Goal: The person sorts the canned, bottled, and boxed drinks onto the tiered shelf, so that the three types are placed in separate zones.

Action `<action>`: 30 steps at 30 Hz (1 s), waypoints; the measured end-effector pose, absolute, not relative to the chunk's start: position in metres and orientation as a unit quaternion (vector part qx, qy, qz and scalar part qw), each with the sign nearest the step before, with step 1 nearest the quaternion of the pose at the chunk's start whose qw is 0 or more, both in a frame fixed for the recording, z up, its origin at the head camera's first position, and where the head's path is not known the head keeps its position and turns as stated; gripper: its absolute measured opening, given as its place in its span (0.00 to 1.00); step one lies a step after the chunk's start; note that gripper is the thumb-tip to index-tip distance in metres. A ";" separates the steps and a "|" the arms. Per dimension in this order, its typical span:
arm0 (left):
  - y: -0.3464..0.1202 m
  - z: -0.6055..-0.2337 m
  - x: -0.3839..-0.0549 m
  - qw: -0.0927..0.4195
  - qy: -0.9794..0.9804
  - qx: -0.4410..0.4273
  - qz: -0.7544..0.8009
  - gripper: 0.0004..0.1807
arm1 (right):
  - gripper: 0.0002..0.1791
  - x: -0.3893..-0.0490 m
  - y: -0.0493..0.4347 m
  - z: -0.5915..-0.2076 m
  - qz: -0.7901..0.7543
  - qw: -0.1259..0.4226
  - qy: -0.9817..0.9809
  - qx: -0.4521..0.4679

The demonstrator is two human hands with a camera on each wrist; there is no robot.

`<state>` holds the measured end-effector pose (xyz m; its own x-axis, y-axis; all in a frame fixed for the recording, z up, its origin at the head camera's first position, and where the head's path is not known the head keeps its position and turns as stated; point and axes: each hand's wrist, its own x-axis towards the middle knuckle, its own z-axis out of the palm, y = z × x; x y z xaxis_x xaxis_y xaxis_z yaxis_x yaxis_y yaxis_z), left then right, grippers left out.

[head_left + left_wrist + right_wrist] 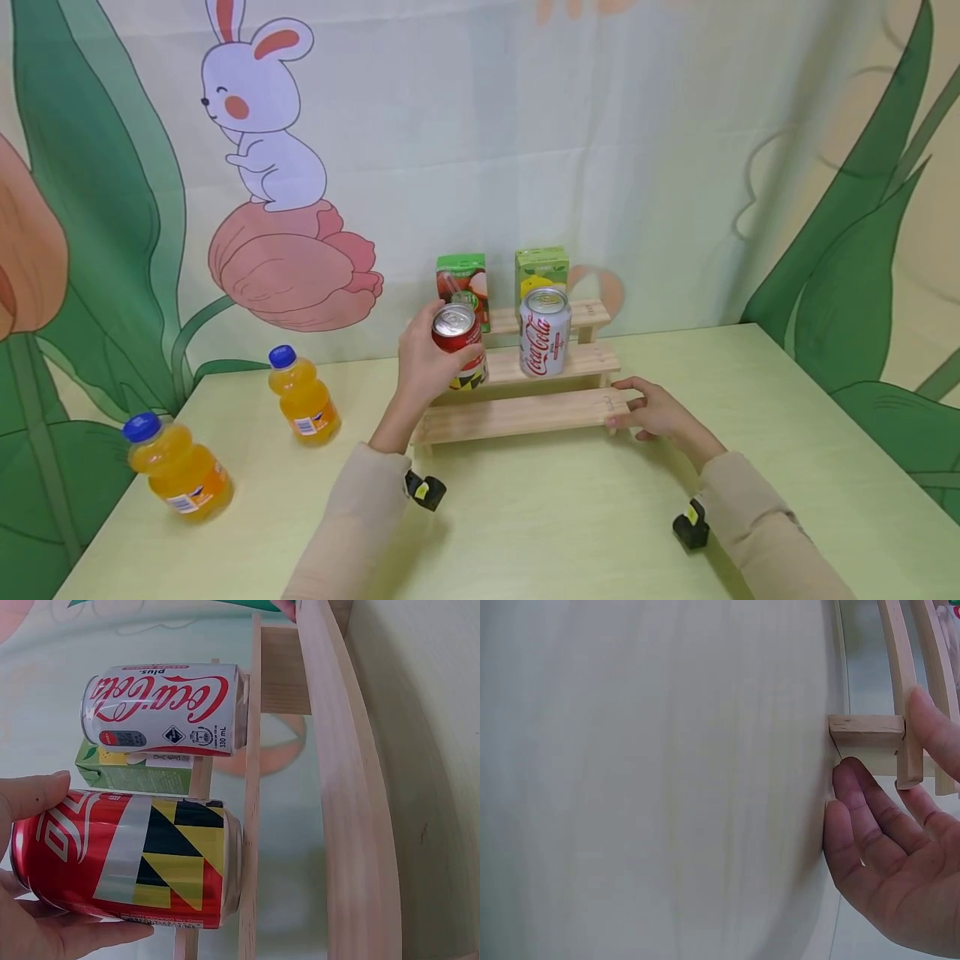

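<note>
My left hand (432, 354) grips a red cola can (457, 329) around its sides, upright at the left of the middle step of a small wooden stepped rack (517, 417). In the left wrist view the can's base is at the step's edge; whether it bears weight there I cannot tell. My right hand (656, 412) holds the right end of the rack's lowest step, thumb on top and a fingertip beneath, as the right wrist view shows. A white Coca-Cola can (545, 333) stands on the middle step, right of the red one.
Behind the cans, a green lychee-pictured carton (472, 275) and a light green lemon-pictured carton (542, 265) stand on the top step. Two orange drink bottles with blue caps, a nearer bottle (180, 471) and a farther bottle (305, 398), stand on the table's left. A printed curtain (465, 150) hangs behind.
</note>
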<state>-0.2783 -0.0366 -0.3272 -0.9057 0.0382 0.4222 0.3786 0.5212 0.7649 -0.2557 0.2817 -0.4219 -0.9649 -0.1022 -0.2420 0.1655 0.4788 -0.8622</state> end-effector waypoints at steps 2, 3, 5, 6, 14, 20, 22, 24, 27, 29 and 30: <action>-0.036 -0.327 -0.279 0.174 -0.855 -0.121 -0.473 0.39 | 0.39 -0.255 0.281 -0.422 -0.512 0.131 0.849 0.017; -0.036 -0.328 -0.279 0.170 -0.856 -0.121 -0.473 0.39 | 0.38 -0.255 0.281 -0.422 -0.513 0.131 0.848 0.016; -0.035 -0.329 -0.280 0.162 -0.859 -0.120 -0.470 0.39 | 0.38 -0.255 0.281 -0.422 -0.515 0.132 0.847 0.016; -0.035 -0.329 -0.280 0.158 -0.861 -0.120 -0.468 0.39 | 0.38 -0.255 0.281 -0.422 -0.516 0.131 0.846 0.017; -0.033 -0.328 -0.283 0.154 -0.866 -0.122 -0.461 0.40 | 0.38 -0.255 0.281 -0.421 -0.520 0.130 0.844 0.020; -0.032 -0.330 -0.286 0.151 -0.872 -0.117 -0.450 0.40 | 0.39 -0.254 0.281 -0.420 -0.518 0.131 0.845 0.019; -0.033 -0.331 -0.287 0.151 -0.872 -0.119 -0.449 0.40 | 0.39 -0.253 0.281 -0.419 -0.517 0.131 0.846 0.019; -0.033 -0.331 -0.288 0.150 -0.872 -0.121 -0.451 0.40 | 0.39 -0.253 0.280 -0.419 -0.515 0.131 0.847 0.020; -0.033 -0.330 -0.289 0.145 -0.871 -0.122 -0.454 0.40 | 0.39 -0.252 0.280 -0.418 -0.512 0.131 0.849 0.020; -0.033 -0.329 -0.289 0.140 -0.871 -0.122 -0.454 0.40 | 0.39 -0.252 0.280 -0.418 -0.513 0.131 0.848 0.020; -0.033 -0.329 -0.290 0.138 -0.872 -0.123 -0.454 0.40 | 0.39 -0.252 0.280 -0.418 -0.513 0.131 0.848 0.021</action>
<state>-0.2897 -0.0330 -0.3295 -0.9318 0.0896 0.3518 0.3396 0.5580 0.7572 -0.2521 0.2802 -0.4180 -0.9647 -0.0992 -0.2438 0.1700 0.4724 -0.8648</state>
